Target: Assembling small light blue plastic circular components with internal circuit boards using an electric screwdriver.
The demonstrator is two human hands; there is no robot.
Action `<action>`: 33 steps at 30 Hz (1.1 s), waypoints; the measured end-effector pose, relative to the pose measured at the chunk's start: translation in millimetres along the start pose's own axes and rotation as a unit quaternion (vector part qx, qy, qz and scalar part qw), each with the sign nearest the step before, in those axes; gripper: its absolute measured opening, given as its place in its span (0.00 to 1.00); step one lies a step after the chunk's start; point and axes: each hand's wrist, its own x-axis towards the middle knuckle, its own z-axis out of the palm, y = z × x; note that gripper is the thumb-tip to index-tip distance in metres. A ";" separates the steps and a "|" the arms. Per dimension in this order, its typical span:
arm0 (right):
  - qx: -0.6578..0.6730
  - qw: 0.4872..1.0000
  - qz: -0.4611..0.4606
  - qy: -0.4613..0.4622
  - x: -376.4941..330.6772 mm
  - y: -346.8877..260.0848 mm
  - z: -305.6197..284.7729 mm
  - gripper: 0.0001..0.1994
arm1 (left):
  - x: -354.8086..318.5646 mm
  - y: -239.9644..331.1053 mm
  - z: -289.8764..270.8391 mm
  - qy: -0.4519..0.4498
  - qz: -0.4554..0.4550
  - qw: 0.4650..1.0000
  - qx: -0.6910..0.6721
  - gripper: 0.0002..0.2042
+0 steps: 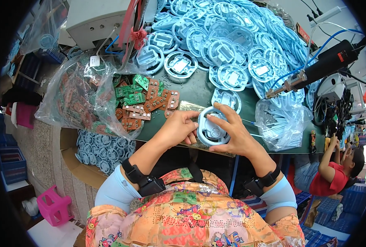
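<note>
A light blue round plastic casing [210,131] with a raised rim is held near the table's front edge. My right hand [240,133] grips it, thumb at the near side and fingers over the far rim. Curled close against the casing's left rim are the fingers of my left hand [178,128]; whatever they pinch, if anything, is hidden. Another blue casing [226,99] lies flat just beyond my right hand. To the left of my left hand, brown and green circuit boards [134,99] lie loose in a small heap.
Blue casings [228,41] are piled across the back of the table. A bag of boards [80,94] lies left, a bag of thin white sticks [282,125] right. A black electric screwdriver [321,66] hangs at right. Below left stands a carton [69,152] of blue parts.
</note>
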 end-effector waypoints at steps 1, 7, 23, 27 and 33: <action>0.000 1.000 0.000 0.000 0.0 0.2 0.0 0.46 | 0.4 -0.8 -0.3 0.001 0.000 1.000 -0.001 0.19; 0.011 1.000 0.004 0.000 -1.0 -2.1 1.2 0.44 | 0.9 -2.1 -1.9 -0.008 -0.007 1.000 -0.015 0.19; -0.033 0.999 0.027 -0.021 0.8 -9.0 3.1 0.45 | 2.9 -2.5 -3.6 -0.010 -0.025 1.000 -0.015 0.20; -0.048 0.998 0.023 -0.020 -1.3 -8.7 4.4 0.45 | 3.7 8.9 -5.3 -0.031 -0.053 0.997 -0.039 0.20; -0.048 0.998 0.014 -0.022 -1.7 -4.6 7.1 0.45 | 5.4 7.6 -5.3 -0.035 -0.063 0.996 -0.045 0.20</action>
